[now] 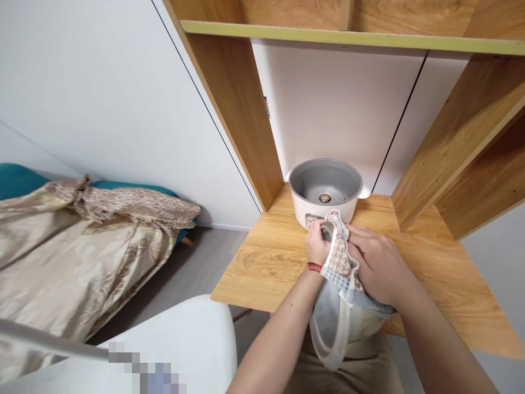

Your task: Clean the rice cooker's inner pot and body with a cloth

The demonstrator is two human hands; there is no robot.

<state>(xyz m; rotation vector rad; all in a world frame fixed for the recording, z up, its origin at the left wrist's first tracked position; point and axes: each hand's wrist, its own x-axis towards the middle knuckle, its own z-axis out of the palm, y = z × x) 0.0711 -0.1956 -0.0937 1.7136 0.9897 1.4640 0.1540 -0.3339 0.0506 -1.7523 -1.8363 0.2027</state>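
Seen from the head camera, both hands meet at the near edge of the light wooden table [266,257], just in front of a white round electric cooker with a grey bare inside [325,189]. The left hand [318,244] is closed tight on the top of a pink-patterned cloth bag with a pale see-through lower part [338,265]. The right hand [379,265] lies over the bag's other side, fingers curled into the cloth. The bag's lower half hangs off the table edge
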